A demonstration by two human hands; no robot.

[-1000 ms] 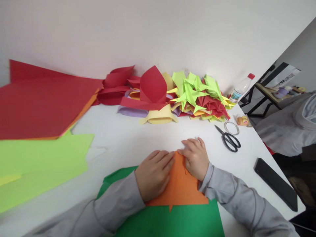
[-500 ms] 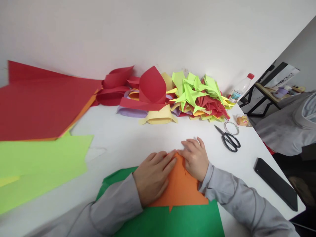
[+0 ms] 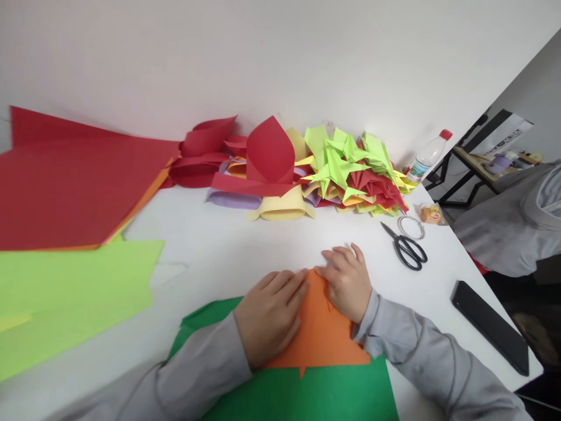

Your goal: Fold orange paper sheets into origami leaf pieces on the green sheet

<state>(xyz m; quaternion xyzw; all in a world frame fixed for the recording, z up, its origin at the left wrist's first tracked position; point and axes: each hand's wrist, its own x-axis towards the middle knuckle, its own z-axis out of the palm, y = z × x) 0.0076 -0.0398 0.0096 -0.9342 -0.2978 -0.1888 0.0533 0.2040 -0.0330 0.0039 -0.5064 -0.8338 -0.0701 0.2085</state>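
So the orange paper (image 3: pixel 322 339) looks partway done to me: it's got a broad, straight near edge and tapers toward twelve o'clock, with a small pointed bit poking out at six and a thin slit or crease line near the right side. Part of its outline is covered, so I can't say how many folds are in it, but it's pretty flat and doesn't look finished. It's sitting on a green sheet (image 3: pixel 298 400) on the white tabletop (image 3: pixel 214 251). The left hand (image 3: pixel 272 316) is spread over its nine o'clock side, the right hand (image 3: pixel 348 280) bears on its upper edge around one; their fingertips come just beside each other at the tip. Can't tell if either is actually pinching, thumbs are mostly hidden. Further out, the paper bands (image 3: pixel 270 152) at eleven and spiky paper pieces (image 3: pixel 335 166) at twelve look like shaped work. The flat red sheets (image 3: pixel 79 193) at ten and lime sheets (image 3: pixel 79 275) at nine seem unused, I'd guess. Scissors (image 3: pixel 396 238) lie untouched at two.
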